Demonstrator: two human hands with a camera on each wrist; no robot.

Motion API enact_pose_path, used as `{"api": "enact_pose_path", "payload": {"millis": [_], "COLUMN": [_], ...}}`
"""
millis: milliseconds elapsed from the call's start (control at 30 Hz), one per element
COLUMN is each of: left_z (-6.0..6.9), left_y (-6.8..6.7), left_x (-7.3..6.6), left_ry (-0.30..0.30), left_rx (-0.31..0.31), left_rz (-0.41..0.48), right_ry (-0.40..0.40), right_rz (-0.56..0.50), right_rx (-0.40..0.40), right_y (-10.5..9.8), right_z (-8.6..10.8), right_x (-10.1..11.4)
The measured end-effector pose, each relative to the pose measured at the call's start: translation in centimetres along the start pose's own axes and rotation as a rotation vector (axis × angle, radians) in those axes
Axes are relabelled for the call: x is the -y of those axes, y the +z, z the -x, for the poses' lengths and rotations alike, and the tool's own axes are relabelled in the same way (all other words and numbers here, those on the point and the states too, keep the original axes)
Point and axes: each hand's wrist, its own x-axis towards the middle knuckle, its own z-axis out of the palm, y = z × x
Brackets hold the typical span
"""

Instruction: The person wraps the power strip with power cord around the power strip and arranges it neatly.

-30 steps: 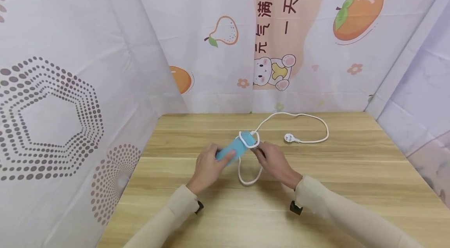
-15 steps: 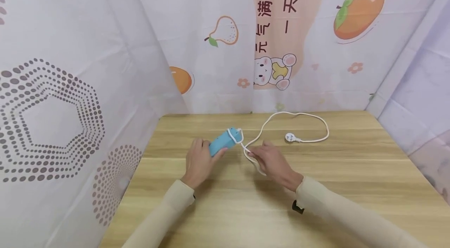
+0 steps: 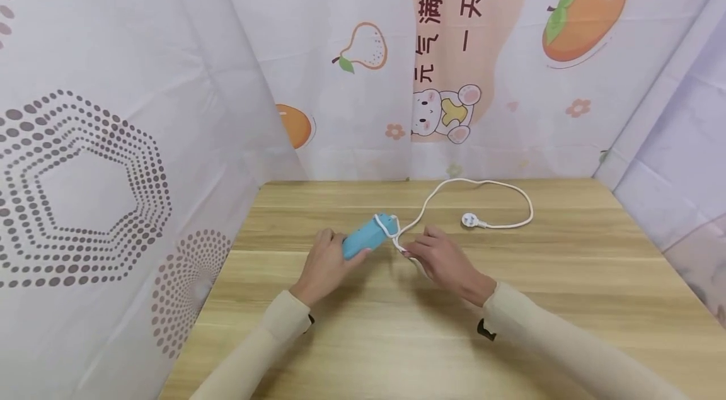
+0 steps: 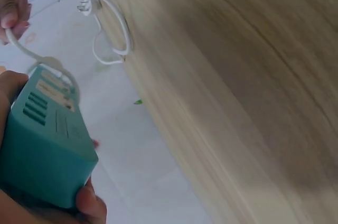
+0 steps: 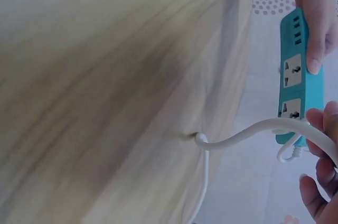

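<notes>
A blue-green power strip (image 3: 363,240) is held tilted over the table by my left hand (image 3: 322,266), which grips its near end. In the right wrist view, sockets and several USB slots show on the power strip (image 5: 288,44). Its white cord (image 5: 248,131) wraps round the strip's far end. My right hand (image 3: 445,264) pinches the cord a short way from that end, and the left wrist view also shows this pinch on the cord (image 4: 37,57). Part of the cord under the right hand is hidden in the head view.
The remaining cord curves over the back of the wooden table (image 3: 295,217) to a white plug (image 3: 469,220), which lies to the right. A printed white curtain (image 3: 329,116) hangs behind the table, and another covers the left side.
The right hand has gone from the strip's far end to pinching the cord. The strip moved left with the left hand, then slightly back right. The hanging cord loop has been drawn rightward.
</notes>
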Motion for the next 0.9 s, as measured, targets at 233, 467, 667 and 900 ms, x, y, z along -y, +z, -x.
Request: {"api": "enact_pose_path", "payload": {"millis": [233,467,667,900], "left_z": [-0.6,-0.4,0.0,0.2], "left_y": [0.3,1.0,0.8,0.4], "left_x": [0.0,0.3,0.7,1.3], "left_ry": [0.003,0.084,0.107,0.321], "left_rx": [-0.041,-0.015,0.142,0.249], "left_rz": [-0.073,-0.220,-0.185,-0.154], "right_ry": [-0.085,-0.184,-0.234,-0.254], "right_rz": [0.012,0.034,0.018,-0.020], "right_rx": [-0.023,0.001,0.041,0.051], "right_y": [-0.1,0.4,0.0,-0.4], "right_z": [-0.3,-0.3,-0.5,-1.1], "right_x": [-0.5,-0.8,-0.6,-0.7]}}
